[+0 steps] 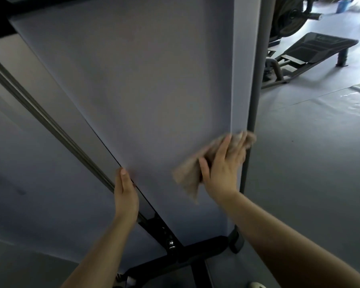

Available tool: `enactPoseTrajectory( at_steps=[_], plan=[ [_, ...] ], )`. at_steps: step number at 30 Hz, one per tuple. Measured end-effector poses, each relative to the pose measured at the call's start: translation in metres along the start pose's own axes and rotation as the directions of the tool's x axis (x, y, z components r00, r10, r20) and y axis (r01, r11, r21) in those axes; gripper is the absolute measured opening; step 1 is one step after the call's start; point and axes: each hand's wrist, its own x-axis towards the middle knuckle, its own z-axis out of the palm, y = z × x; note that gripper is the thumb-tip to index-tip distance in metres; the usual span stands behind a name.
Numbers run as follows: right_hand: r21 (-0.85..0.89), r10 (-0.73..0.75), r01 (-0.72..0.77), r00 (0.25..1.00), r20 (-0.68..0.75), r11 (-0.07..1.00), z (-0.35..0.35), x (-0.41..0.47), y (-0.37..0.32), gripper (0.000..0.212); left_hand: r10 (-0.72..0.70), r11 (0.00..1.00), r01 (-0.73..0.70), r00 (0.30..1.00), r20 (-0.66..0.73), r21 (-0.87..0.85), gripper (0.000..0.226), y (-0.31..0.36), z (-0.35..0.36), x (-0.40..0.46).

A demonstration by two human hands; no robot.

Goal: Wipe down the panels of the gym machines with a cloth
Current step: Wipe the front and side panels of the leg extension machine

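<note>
At the lower part of a tall machine, seen from the head camera: one large pale grey panel [137, 84], flat and matte, running from the top of the view down to a black cross-shaped base frame [197, 253] on the floor. Right hand [223, 163]: fingers straight and spread, palm pressed flat against a beige cloth [188, 173], which lies between the hand and the panel near the panel's lower right edge; the cloth is blurred, one end reaching up past the fingertips, the other hanging loose below the thumb. Left hand [126, 194]: set on the panel's left edge, thumb lying up along the front face, the other fingers hidden behind the edge, so the grip appears to wrap the edge. Left of the panel: a grey rail [50, 125] running diagonally beside that edge. Right of the panel: a dark grey upright post [256, 84], just beside the cloth's upper end. Far right background: a dark inclined bench [318, 48] on a grey floor [310, 163], well apart from the panel.
</note>
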Motion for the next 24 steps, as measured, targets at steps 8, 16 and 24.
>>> enactPoseTrajectory(
  at_steps=[8,16,24],
  plan=[
    [0.016,0.04,-0.037,0.946,-0.322,0.999,-0.009,0.055,-0.015,0.074,-0.01,1.0,0.009,1.0,-0.016,-0.026,0.025,0.012,0.004,-0.008],
    [0.259,0.516,-0.548,0.837,0.184,0.796,0.024,-0.047,0.056,0.084,-0.06,0.998,0.06,0.998,0.004,0.014,0.054,-0.001,-0.001,0.001],
    [0.332,0.708,-0.816,0.577,0.408,0.473,0.038,-0.055,0.005,0.082,-0.101,0.993,0.101,0.995,0.0,-0.061,0.047,0.013,0.003,-0.009]
  ],
)
